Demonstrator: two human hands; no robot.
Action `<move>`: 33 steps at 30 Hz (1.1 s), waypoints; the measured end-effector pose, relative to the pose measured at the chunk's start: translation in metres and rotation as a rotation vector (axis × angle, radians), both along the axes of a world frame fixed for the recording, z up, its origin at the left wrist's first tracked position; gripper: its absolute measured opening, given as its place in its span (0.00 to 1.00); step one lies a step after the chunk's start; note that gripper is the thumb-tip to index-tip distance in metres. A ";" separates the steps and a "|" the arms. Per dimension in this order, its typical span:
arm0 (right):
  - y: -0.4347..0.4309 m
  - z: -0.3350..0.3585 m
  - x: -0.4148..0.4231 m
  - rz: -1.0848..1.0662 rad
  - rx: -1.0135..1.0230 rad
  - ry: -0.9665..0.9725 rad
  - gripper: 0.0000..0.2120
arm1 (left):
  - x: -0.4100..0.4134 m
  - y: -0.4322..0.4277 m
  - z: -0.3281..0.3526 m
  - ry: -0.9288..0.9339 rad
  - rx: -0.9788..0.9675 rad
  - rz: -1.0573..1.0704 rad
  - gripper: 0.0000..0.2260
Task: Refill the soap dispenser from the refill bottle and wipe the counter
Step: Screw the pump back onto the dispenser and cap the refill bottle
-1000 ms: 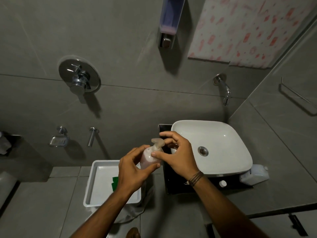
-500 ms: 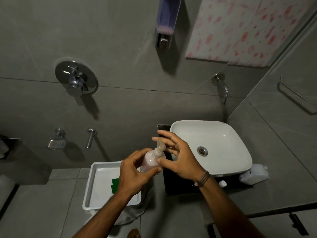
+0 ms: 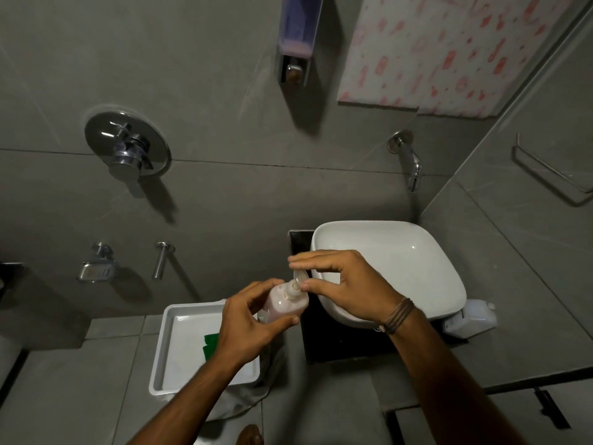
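A small clear soap dispenser (image 3: 285, 305) with pinkish liquid sits in my left hand (image 3: 248, 326), whose fingers and thumb curl round its body. My right hand (image 3: 346, 284) pinches the pale pump head (image 3: 298, 279) on top between thumb and fingers. Both are held in the air over the left edge of the black counter (image 3: 337, 348). A white refill bottle (image 3: 470, 319) lies on its side on the counter, right of the white basin (image 3: 401, 252). A green cloth (image 3: 210, 343) lies in the white tray (image 3: 179, 342), partly hidden by my left hand.
A wall tap (image 3: 409, 159) juts out above the basin. A wall-mounted dispenser (image 3: 296, 36) hangs higher up. A shower mixer (image 3: 126, 146) and a chrome soap dish (image 3: 96, 268) are on the left wall. A towel rail (image 3: 552, 171) runs along the right wall.
My right hand has shifted its fingers around the pump head, from over the top to a pinch at the collar. The bottle stays in my left hand.
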State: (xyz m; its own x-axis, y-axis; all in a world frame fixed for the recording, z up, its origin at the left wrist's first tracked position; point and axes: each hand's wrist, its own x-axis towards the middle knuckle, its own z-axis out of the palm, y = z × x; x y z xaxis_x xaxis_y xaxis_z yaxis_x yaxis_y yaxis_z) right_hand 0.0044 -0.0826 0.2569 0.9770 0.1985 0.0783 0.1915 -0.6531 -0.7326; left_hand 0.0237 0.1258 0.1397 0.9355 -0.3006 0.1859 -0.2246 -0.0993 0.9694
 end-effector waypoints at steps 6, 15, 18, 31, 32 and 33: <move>0.013 -0.007 -0.007 -0.205 -0.303 -0.270 0.24 | 0.000 -0.007 -0.006 -0.005 -0.007 0.010 0.29; 0.040 -0.019 -0.015 -0.459 -0.309 -0.298 0.22 | 0.003 -0.017 -0.013 0.002 -0.010 0.027 0.29; 0.038 -0.021 -0.017 -0.486 -0.265 -0.251 0.25 | 0.005 -0.022 -0.016 0.004 -0.020 0.022 0.27; -0.036 -0.130 -0.079 -0.443 0.298 0.420 0.35 | -0.021 -0.060 -0.066 0.110 0.003 -0.087 0.28; -0.037 -0.141 -0.082 -0.484 0.339 0.407 0.32 | -0.025 -0.067 -0.075 0.125 0.024 -0.102 0.28; -0.039 -0.152 -0.085 -0.537 0.376 0.393 0.29 | -0.029 -0.075 -0.084 0.152 0.035 -0.121 0.29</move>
